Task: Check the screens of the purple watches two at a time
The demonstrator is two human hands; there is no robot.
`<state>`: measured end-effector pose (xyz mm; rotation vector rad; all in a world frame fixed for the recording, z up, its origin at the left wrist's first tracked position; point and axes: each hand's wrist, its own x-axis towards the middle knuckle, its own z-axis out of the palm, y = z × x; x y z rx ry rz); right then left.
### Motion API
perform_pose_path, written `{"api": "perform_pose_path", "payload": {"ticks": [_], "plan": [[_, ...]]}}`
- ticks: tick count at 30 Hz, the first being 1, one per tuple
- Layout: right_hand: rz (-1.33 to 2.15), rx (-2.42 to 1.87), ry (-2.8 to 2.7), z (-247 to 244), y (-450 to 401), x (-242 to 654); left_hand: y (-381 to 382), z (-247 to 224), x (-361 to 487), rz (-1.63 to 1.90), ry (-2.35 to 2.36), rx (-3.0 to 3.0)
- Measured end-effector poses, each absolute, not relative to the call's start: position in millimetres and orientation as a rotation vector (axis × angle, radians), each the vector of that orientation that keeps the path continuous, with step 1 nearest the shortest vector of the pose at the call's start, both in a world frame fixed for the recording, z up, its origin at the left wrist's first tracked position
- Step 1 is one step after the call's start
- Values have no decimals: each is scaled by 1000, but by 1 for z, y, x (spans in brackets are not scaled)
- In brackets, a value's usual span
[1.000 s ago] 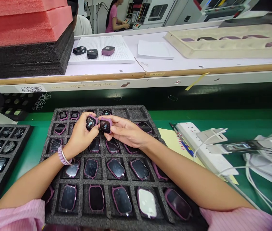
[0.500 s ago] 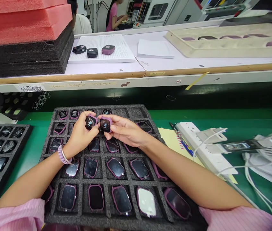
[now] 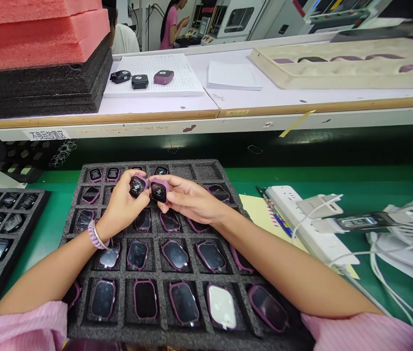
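Observation:
My left hand (image 3: 124, 202) is closed on a purple-framed watch (image 3: 138, 185) with a lit screen. Right beside it, my right hand (image 3: 192, 199) grips another purple watch (image 3: 159, 190), its dark screen also lit with small graphics. Both watches are held up close together over the far half of a grey foam tray (image 3: 126, 329). Square compartments of that tray hold several purple watches, most with dark screens; one in the nearest row (image 3: 221, 307) shows a white face. My hands and forearms hide some compartments.
A second foam tray (image 3: 27, 234) of dark watches lies left. At right are a white power strip (image 3: 312, 229), cables and pens. Behind, a shelf (image 3: 192, 105) bears red and black foam (image 3: 42, 39), papers, three watches and a beige tray (image 3: 283, 73). Two people are beyond.
Both hands keep hold of their watches, almost unmoved. The view has shifted very slightly. The far person in pink has raised a hand a little.

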<state>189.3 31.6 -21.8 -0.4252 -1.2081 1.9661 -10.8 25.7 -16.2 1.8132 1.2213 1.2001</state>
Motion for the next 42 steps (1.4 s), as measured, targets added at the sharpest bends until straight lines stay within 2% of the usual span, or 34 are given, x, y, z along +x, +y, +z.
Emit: {"api": "perform_pose_path", "payload": {"ticks": [9, 18, 42], "plan": [[2004, -442, -1189, -23, 33, 190, 27, -13, -11, 1153, 1246, 1737], [1923, -609, -1058, -28, 39, 188, 27, -2, -9, 1046, 1011, 1049], [1777, -638, -1199, -27, 39, 190, 27, -1, -7, 1010, 1004, 1146]]}}
